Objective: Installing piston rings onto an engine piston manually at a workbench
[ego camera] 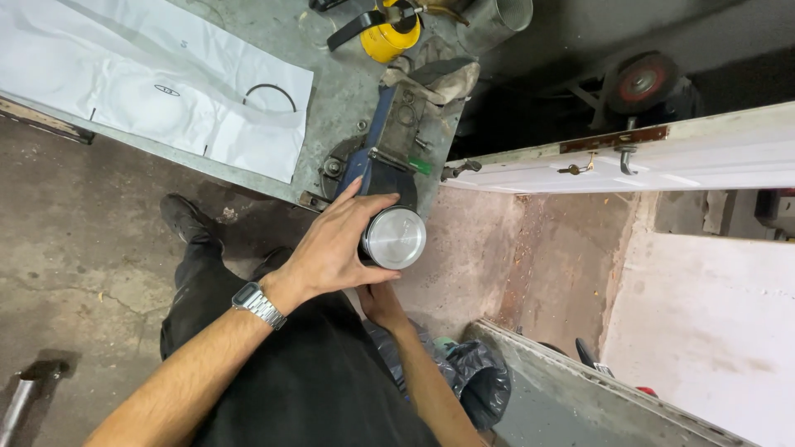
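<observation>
My left hand, with a metal watch on the wrist, is wrapped around the side of a shiny round metal cylinder. The cylinder's flat end faces up, and it sits at the near end of a blue bench vise. My right hand reaches in just beneath the left hand and the cylinder. Its fingers are hidden, so what it touches is unclear. The vise is bolted to the corner of a grey metal workbench.
White paper sheets lie on the bench at left, one with a thin dark ring on it. Farther back are a yellow can, a metal tube and a dirty rag. To the right are a white door and a black bin bag.
</observation>
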